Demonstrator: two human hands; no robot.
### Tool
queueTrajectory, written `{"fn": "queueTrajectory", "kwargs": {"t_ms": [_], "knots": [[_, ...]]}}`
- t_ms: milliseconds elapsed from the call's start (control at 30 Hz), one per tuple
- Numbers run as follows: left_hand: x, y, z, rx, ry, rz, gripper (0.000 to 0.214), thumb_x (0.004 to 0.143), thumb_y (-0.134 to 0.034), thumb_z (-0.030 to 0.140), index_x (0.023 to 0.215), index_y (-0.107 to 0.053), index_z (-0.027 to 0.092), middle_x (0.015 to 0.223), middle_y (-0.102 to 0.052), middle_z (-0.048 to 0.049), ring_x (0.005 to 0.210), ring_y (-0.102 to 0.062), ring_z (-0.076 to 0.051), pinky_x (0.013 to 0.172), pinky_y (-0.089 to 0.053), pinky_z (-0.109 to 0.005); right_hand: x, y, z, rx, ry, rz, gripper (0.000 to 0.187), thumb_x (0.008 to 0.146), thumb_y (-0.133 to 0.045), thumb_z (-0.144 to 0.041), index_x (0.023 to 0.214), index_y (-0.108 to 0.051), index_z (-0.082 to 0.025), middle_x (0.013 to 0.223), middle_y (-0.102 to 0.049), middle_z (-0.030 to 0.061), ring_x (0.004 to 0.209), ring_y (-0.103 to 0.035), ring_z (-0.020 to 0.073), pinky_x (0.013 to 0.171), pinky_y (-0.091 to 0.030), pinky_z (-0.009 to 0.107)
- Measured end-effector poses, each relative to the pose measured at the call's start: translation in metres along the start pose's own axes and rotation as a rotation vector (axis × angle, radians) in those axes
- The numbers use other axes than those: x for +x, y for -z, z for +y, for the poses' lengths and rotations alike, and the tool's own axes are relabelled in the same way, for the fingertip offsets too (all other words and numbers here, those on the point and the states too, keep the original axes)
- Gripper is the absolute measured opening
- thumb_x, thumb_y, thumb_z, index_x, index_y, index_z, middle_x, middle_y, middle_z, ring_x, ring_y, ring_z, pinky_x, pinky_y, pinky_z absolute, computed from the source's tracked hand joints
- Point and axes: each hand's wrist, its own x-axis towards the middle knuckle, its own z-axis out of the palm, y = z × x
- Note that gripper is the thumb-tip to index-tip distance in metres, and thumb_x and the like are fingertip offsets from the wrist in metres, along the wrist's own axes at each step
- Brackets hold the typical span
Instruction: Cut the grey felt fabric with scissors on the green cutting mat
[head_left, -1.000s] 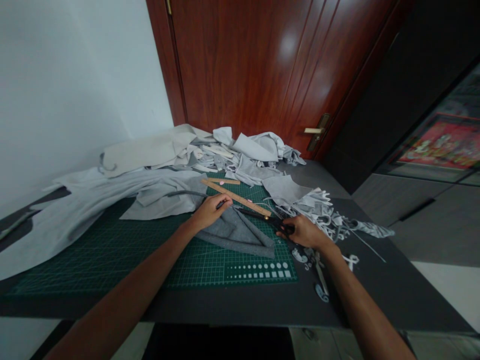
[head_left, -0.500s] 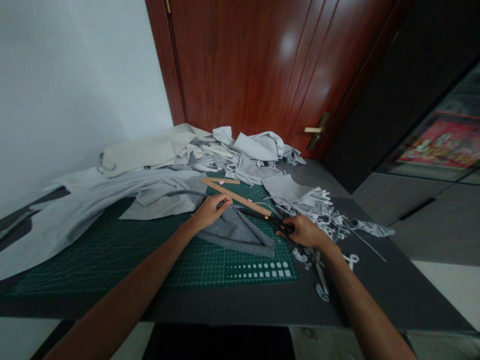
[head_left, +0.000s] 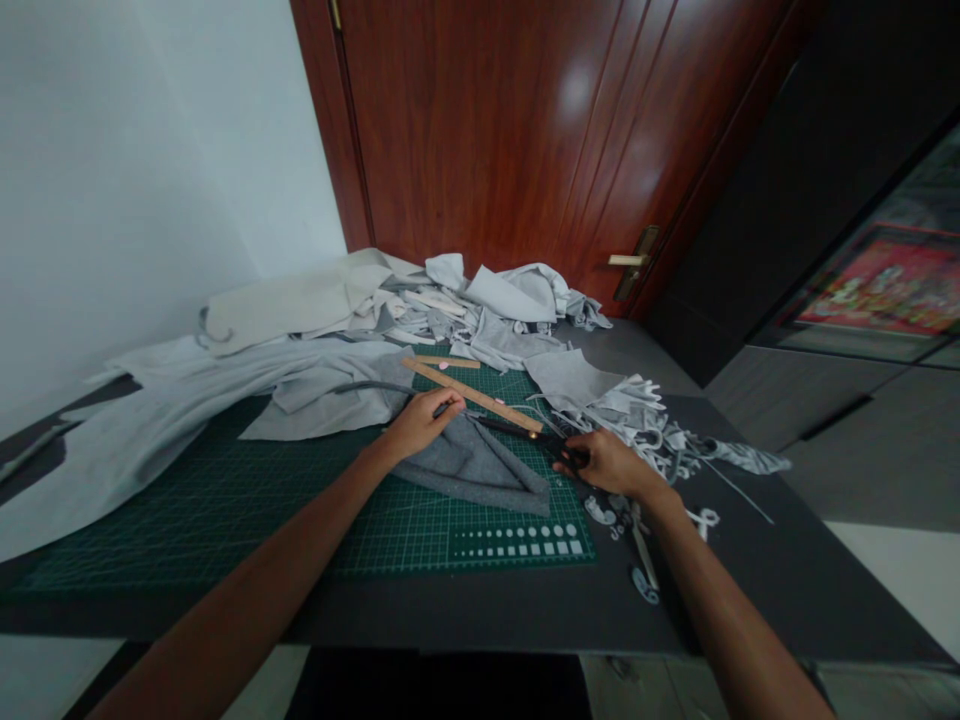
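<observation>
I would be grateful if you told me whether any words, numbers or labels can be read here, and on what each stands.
No word, brand or number can be read.
Wooden ruler: markings too small to read.
Cutting mat: grid and rows of dots and squares; any numbers too small to read.
Red picture: too blurred to tell whether it bears text.
</observation>
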Motion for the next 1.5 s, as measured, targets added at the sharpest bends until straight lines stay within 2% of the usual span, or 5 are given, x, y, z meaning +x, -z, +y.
{"fn": "queueTrajectory", "kwargs": {"t_ms": [767, 1500], "knots": [[-0.0005, -0.0009, -0.0031, -0.002, 0.001, 0.005, 0.032, 0.100, -0.045, 0.043, 0.089, -0.064, 0.019, 0.087, -0.069, -0.0015, 0.078, -0.063, -0.017, 0.078, -0.047, -0.026, 0.0004, -0.0011, 0.0021, 0.022, -0.007, -0.002, 0.036, 0.086, -0.061, -0.047, 0.067, -0.059, -0.017, 0.058, -0.057, 0.0013, 0.052, -0.047, 0.0122, 0.051, -0.029, 0.024], [-0.0004, -0.0007, 0.0000, -0.013, 0.014, 0.000, 0.033, 0.099, -0.045, 0.043, 0.089, -0.064, 0.018, 0.084, -0.068, -0.0016, 0.078, -0.061, -0.017, 0.079, -0.048, -0.028, 0.0011, -0.0030, 0.0058, 0.022, 0.013, -0.004, 0.037, 0.086, -0.061, -0.048, 0.064, -0.055, -0.018, 0.057, -0.055, 0.0004, 0.050, -0.044, 0.0119, 0.050, -0.028, 0.024]]}}
